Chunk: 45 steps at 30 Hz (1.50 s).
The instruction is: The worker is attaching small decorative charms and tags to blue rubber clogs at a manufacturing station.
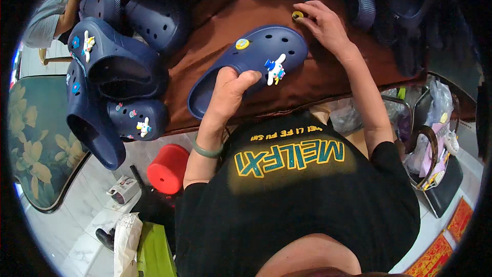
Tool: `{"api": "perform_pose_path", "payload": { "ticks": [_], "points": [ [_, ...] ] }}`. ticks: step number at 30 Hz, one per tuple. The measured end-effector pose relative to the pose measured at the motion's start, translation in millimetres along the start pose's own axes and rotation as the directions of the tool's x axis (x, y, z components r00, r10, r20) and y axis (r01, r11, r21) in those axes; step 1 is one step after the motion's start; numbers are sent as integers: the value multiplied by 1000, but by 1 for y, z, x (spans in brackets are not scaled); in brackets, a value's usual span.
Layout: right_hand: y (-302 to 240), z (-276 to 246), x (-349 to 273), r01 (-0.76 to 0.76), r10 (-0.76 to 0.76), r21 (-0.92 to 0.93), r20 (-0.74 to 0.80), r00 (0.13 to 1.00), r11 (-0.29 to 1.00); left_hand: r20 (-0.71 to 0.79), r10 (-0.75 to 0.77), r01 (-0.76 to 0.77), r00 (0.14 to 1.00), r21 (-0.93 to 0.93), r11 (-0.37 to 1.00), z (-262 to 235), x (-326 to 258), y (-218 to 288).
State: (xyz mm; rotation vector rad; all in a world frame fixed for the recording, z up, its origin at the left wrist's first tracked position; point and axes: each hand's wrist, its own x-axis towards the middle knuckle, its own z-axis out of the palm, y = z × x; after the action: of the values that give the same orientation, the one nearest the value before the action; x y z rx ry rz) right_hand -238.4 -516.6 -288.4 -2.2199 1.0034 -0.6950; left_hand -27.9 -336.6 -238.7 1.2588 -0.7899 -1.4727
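While a heap of navy clogs crowds the desk's left edge, the left hand clamps the heel rim of a navy clog lying mid-desk on the brown desk. A white figure charm sits on its toe. Farther right, the right hand pinches a yellow charm; bare cloth lies between.

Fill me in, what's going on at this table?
A person steadies a navy blue perforated foam clog on the brown table with the left hand; a round yellow charm and a white cartoon-figure charm already sit on its top. The right hand fingers a small round yellow charm on the table beyond the shoe. More navy clogs with charms are piled at the left.
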Motion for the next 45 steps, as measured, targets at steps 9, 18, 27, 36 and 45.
{"api": "perform_pose_path", "payload": {
  "ticks": [9, 18, 27, 36, 45],
  "points": [
    [-18, 8, -6, -44, 63, 309, -51, 997, 950, -34, 19, -18, 999, 18, 1000, 0, -3, -8],
    [-63, 7, 0, 408, -409, 34, 31, 912, 913, 76, 6, -4, 997, -23, 1000, -3, -1, -2],
    [-93, -17, 14, 652, -549, -199, 395, 737, 732, 46, 46, -53, 998, 161, 985, -8, 0, 10],
    [-89, 6, 3, 415, -365, -125, 300, 881, 901, 87, 89, -96, 992, 83, 992, -6, -9, -12],
    [-78, -1, 34, 162, -230, 184, 463, 856, 970, 112, 50, -54, 992, 31, 998, -5, 3, -8]
  ]
}}
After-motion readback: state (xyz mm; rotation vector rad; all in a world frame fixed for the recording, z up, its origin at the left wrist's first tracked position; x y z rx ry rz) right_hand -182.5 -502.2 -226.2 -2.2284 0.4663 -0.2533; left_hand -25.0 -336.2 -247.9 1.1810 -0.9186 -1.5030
